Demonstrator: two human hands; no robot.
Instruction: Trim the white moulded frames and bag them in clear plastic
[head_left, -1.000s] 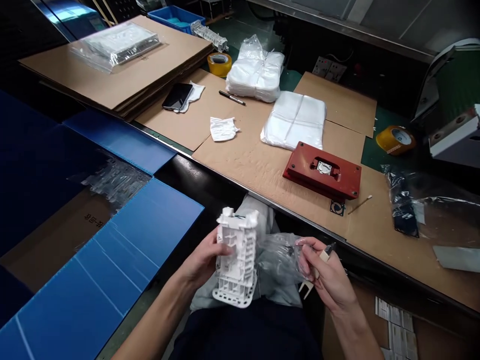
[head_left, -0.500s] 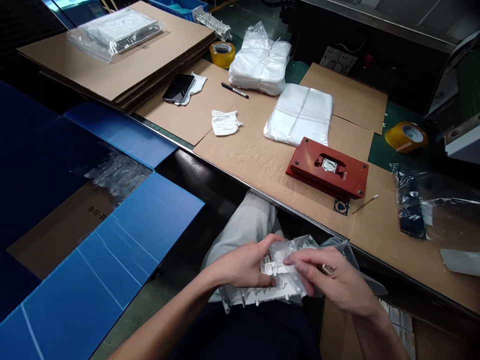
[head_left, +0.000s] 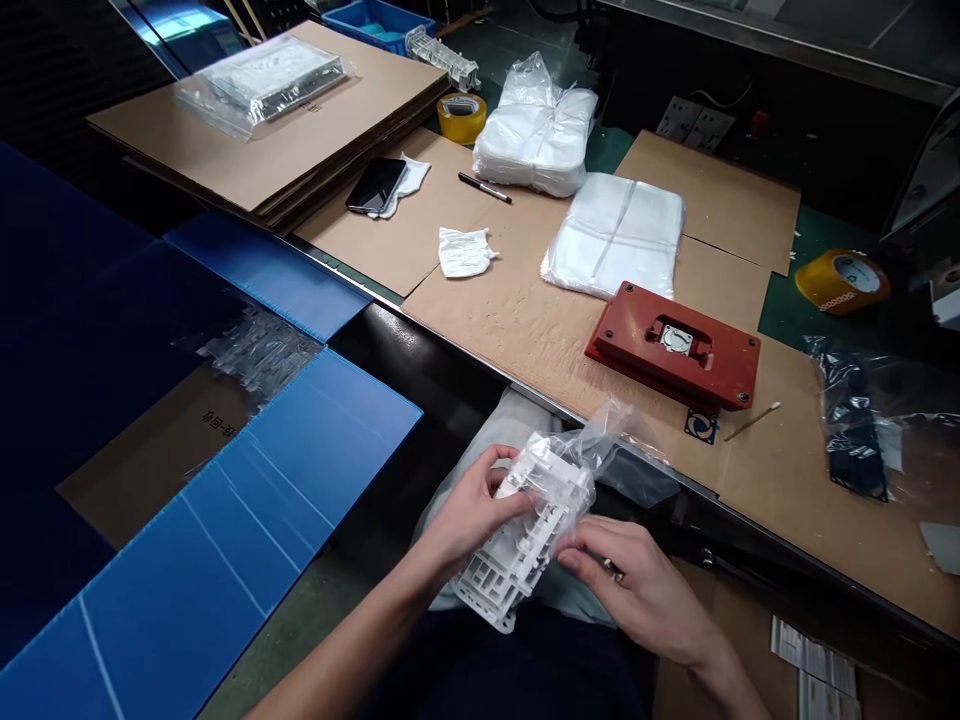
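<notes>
A white plastic frame part [head_left: 499,575] with ribs and slots lies tilted above my lap, its upper portion inside a clear plastic bag [head_left: 607,435]. My left hand [head_left: 480,510] is closed around the part, thumb across its face and fingers at its far side. Against the bag's right side, my right hand [head_left: 622,575] pinches the film between thumb and fingertips. A small metallic object [head_left: 613,570] shows at the right hand's fingers; I cannot tell what it is. The loose end of the bag reaches toward the table edge.
Ahead on the cardboard-covered table [head_left: 510,330] sit a red fixture [head_left: 675,345], bundled clear bags [head_left: 619,235], a phone [head_left: 377,186] and tape [head_left: 842,280]. A blue box [head_left: 300,440] with bagged parts stands on the left. The table's metal edge [head_left: 450,350] runs close beyond my hands.
The white part has turned from lying crosswise to a steep slant, its lower end now toward me. My right hand has moved down along the bag, and the camera view has shifted slightly.
</notes>
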